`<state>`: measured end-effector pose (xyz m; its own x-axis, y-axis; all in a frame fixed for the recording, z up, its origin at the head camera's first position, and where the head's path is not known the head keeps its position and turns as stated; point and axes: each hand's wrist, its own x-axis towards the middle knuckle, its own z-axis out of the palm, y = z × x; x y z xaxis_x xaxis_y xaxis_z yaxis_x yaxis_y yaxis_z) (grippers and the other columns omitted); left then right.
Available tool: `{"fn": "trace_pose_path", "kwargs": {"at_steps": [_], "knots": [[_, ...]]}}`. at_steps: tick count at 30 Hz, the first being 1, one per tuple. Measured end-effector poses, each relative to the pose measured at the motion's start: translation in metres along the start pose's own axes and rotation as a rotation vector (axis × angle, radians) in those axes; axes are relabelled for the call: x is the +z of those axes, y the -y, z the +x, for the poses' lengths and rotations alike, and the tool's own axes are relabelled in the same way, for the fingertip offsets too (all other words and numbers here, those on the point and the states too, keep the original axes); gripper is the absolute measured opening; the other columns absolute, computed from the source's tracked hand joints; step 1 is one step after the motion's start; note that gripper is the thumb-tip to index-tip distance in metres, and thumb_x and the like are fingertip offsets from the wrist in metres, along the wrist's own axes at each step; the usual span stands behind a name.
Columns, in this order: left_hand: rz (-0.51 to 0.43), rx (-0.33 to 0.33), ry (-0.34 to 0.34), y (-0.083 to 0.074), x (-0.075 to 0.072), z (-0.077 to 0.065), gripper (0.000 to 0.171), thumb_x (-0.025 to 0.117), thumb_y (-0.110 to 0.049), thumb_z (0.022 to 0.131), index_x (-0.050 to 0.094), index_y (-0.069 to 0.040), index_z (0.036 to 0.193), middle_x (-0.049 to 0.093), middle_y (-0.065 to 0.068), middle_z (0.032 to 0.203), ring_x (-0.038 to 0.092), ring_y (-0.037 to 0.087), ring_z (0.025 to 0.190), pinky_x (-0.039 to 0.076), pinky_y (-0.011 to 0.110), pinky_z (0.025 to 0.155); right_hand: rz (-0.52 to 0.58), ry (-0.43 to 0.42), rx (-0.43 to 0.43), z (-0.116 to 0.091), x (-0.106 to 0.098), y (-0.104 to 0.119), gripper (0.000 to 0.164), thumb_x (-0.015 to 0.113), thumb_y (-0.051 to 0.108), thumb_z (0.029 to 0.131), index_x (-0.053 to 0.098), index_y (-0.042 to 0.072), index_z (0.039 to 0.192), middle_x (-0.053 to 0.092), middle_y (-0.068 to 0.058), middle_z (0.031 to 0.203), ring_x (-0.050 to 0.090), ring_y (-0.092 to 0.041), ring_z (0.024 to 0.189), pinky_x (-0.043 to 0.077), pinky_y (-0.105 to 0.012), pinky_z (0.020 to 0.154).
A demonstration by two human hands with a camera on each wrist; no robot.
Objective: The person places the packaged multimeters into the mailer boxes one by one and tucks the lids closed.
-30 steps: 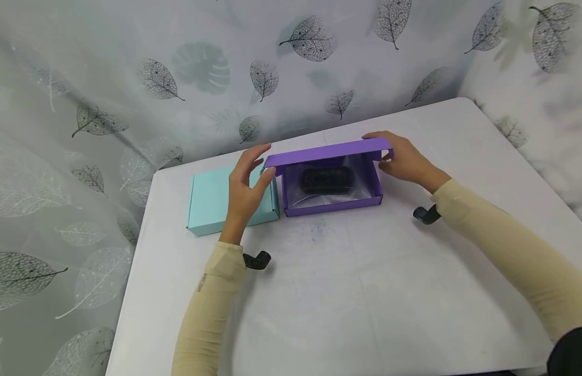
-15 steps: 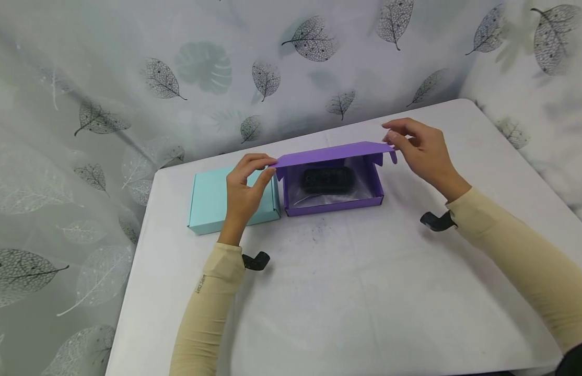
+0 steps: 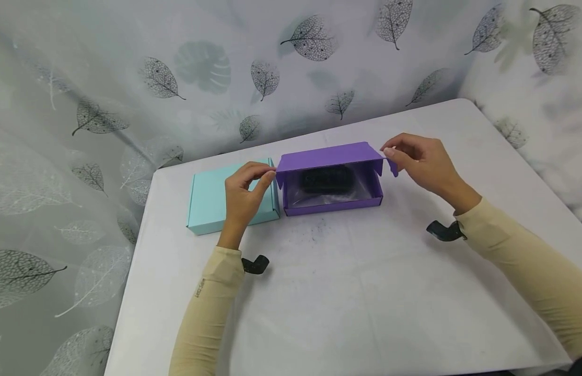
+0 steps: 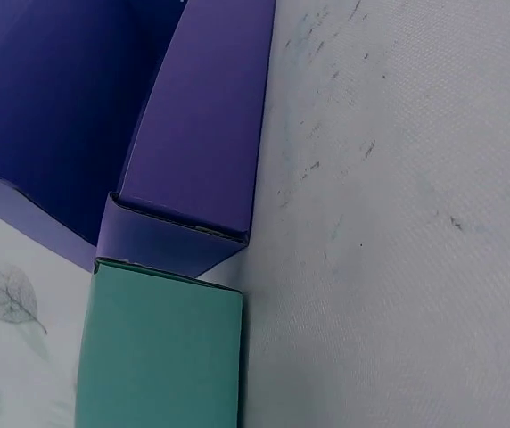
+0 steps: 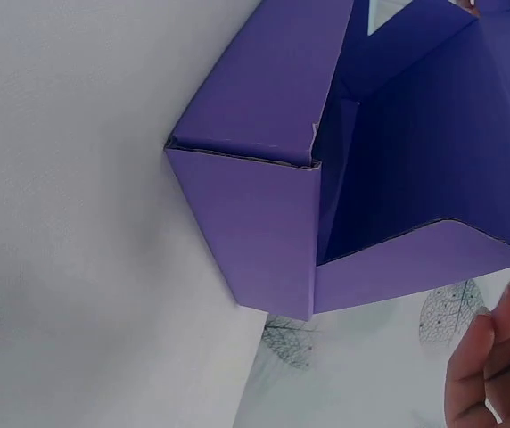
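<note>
A purple cardboard box (image 3: 333, 207) sits on the table with its hinged lid (image 3: 326, 155) partly raised. Inside it, under the lid's shadow, lies a black device-like item (image 3: 326, 180) in a clear plastic bag; its exact kind is unclear. Thumb and fingers of my left hand (image 3: 242, 196) pinch the lid's left front corner. My right hand (image 3: 427, 163) pinches the lid at the right front corner, by its small side flap. In the right wrist view, curled fingers (image 5: 473, 357) meet the lid's edge. The left wrist view shows the box's front wall (image 4: 201, 116) but no hand.
A closed teal box (image 3: 207, 196) stands right against the purple box's left side, partly behind my left hand. Both rest on a white-covered table (image 3: 328, 303). A leaf-patterned curtain (image 3: 201, 68) hangs along the table's back and sides.
The lid's front has tipped downward, covering more of the opening. My left fingers have closed on its corner. My right hand has moved from the box's right side outward to the lid's right front corner.
</note>
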<state>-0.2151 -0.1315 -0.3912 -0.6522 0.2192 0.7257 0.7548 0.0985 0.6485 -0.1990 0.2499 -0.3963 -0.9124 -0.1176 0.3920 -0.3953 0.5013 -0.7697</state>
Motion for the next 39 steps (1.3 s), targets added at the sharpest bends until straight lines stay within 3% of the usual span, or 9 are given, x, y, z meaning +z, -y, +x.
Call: {"fn": "trace_pose_path", "kwargs": {"at_steps": [7, 14, 21, 36, 39], "knots": [[0.015, -0.109, 0.009, -0.003, -0.002, -0.006, 0.006, 0.070, 0.013, 0.090, 0.073, 0.012, 0.094, 0.071, 0.021, 0.086, 0.066, 0.018, 0.074, 0.057, 0.027, 0.068, -0.007, 0.097, 0.064, -0.005, 0.001, 0.003, 0.018, 0.068, 0.025, 0.102, 0.073, 0.010, 0.111, 0.068, -0.005, 0.072, 0.060, -0.019, 0.067, 0.039, -0.030, 0.062], [-0.016, -0.210, 0.072, -0.005, -0.005, -0.011, 0.004, 0.073, 0.009, 0.092, 0.073, 0.012, 0.094, 0.070, 0.022, 0.083, 0.064, 0.015, 0.072, 0.056, 0.023, 0.063, 0.028, 0.171, 0.116, -0.009, 0.002, -0.001, 0.018, 0.069, 0.023, 0.102, 0.072, 0.010, 0.114, 0.070, -0.006, 0.073, 0.066, -0.020, 0.065, 0.045, -0.028, 0.068], [0.019, -0.246, 0.092, -0.004, -0.007, -0.015, 0.007, 0.075, 0.005, 0.092, 0.074, 0.010, 0.088, 0.070, 0.020, 0.079, 0.064, 0.017, 0.071, 0.057, 0.025, 0.069, 0.024, 0.197, 0.145, -0.010, 0.004, -0.002, 0.020, 0.067, 0.026, 0.103, 0.071, 0.009, 0.114, 0.070, -0.007, 0.072, 0.066, -0.026, 0.066, 0.044, -0.031, 0.069], [0.105, -0.326, 0.178, -0.001, -0.007, -0.021, 0.012, 0.074, -0.001, 0.095, 0.077, 0.009, 0.088, 0.071, 0.022, 0.079, 0.059, 0.012, 0.066, 0.048, 0.021, 0.061, 0.004, 0.288, 0.230, -0.014, 0.010, -0.013, 0.025, 0.065, 0.031, 0.105, 0.070, 0.008, 0.114, 0.073, -0.006, 0.076, 0.069, -0.030, 0.069, 0.047, -0.034, 0.071], [0.125, -0.335, 0.198, 0.015, -0.009, -0.027, 0.015, 0.075, -0.009, 0.097, 0.079, 0.003, 0.088, 0.073, 0.017, 0.079, 0.060, 0.013, 0.066, 0.048, 0.023, 0.060, 0.013, 0.300, 0.241, -0.015, 0.011, -0.015, 0.025, 0.066, 0.031, 0.104, 0.070, 0.008, 0.113, 0.073, -0.006, 0.077, 0.069, -0.030, 0.068, 0.047, -0.034, 0.069]]}}
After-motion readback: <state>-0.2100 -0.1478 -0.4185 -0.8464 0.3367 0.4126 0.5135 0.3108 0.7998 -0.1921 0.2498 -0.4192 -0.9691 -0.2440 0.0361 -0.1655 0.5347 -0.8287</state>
